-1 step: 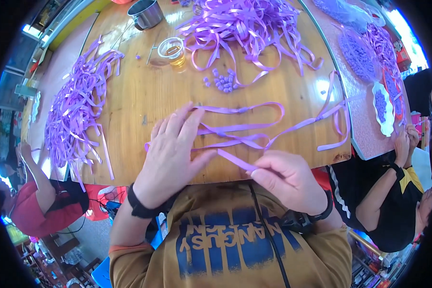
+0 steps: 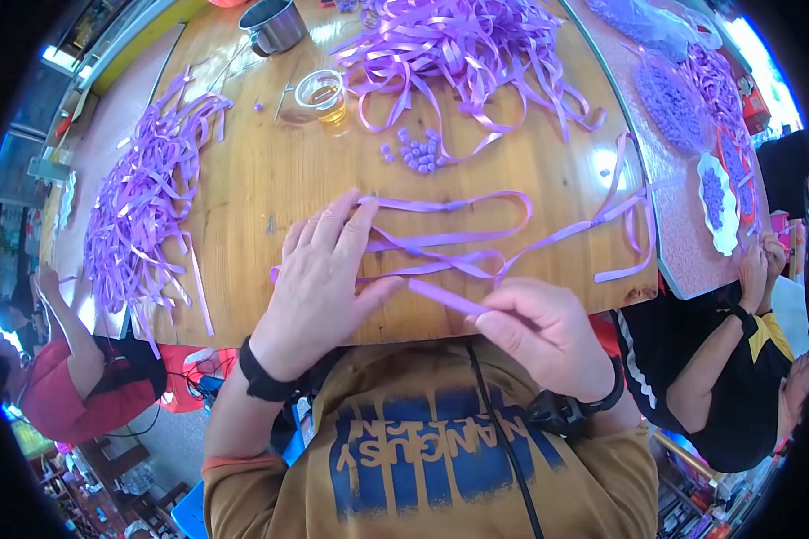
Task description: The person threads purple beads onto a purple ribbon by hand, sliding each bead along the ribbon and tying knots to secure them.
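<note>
My left hand (image 2: pixel 324 274) lies with fingers stretched out over the looped purple ribbon (image 2: pixel 449 240) on the wooden table. Parts of the loops are hidden under the palm. To its right, my right hand (image 2: pixel 539 337) pinches a purple ribbon end (image 2: pixel 445 297) between thumb and forefinger. That end sticks out toward my left thumb, with a small gap between them. The loops run to the right of my left hand, and a further strand (image 2: pixel 557 235) with a small knot stretches to the table's right side. Beyond them sits a cluster of small purple beads (image 2: pixel 420 151).
Purple ribbon piles (image 2: pixel 463 45) lie at the far side and left edge. A clear cup (image 2: pixel 321 94) of amber liquid and a metal mug (image 2: pixel 272 27) stand at the back. Right, a white dish (image 2: pixel 718 205) holds beads. People work at both sides.
My right hand has shifted slightly right with the ribbon end, which now stands a little farther from my left thumb. My left hand stays nearly in place.
</note>
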A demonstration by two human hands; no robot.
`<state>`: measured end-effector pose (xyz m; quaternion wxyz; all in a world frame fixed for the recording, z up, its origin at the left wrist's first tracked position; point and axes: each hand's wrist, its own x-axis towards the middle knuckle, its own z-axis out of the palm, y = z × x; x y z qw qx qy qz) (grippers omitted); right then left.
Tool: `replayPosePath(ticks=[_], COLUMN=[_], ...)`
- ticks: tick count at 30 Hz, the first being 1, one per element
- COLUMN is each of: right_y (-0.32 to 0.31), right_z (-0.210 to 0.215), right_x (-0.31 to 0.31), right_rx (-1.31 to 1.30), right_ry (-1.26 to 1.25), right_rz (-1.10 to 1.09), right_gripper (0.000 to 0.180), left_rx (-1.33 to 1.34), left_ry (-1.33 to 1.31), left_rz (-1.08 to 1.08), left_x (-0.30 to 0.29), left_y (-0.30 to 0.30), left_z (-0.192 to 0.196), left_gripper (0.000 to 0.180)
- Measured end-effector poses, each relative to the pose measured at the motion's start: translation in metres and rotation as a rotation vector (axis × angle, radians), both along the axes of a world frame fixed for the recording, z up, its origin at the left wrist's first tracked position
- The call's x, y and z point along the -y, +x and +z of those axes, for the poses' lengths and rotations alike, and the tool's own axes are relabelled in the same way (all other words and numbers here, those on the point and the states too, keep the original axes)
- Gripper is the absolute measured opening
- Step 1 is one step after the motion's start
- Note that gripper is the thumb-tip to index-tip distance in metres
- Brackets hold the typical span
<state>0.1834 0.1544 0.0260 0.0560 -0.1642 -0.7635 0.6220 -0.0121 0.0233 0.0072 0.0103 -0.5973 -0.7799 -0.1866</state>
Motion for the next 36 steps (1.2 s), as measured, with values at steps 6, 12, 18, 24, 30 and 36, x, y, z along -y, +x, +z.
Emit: replayPosePath(ticks=[6, 12, 18, 24, 30, 36], right_y=[0.006, 0.003, -0.011, -0.014, -0.017, -0.021], right_z=[0.001, 0.000, 0.011, 0.007, 0.016, 0.009], right_x=[-0.001, -0.007, 0.001, 0.012, 0.009, 0.014], right_rx=[-0.069, -0.088, -0.139, -0.216, -0.336, -0.331], right_ry=[-0.166, -0.088, 0.012, 0.088, 0.394, 0.341], right_rz=[-0.342, -0.243, -0.020, -0.008, 0.107, 0.022], right_gripper=[0.013, 0.009, 0.006, 0.012, 0.025, 0.017], left_rx=[0.130, 0.163, 0.481, 0.820, 1.069, 0.976], left_ry=[-0.118, -0.128, 0.126, 0.026, -0.043, 0.212], left_rz=[-0.243, -0.197, -0.186, -0.212, -0.231, 0.015], left_x=[0.013, 0.026, 0.020, 0.027, 0.034, 0.036], left_y=[-0.013, -0.008, 0.029, 0.029, 0.028, 0.043], left_z=[-0.006, 0.021, 0.041, 0.037, 0.039, 0.046], left_gripper=[0.038, 0.035, 0.038, 0.010, 0.007, 0.020])
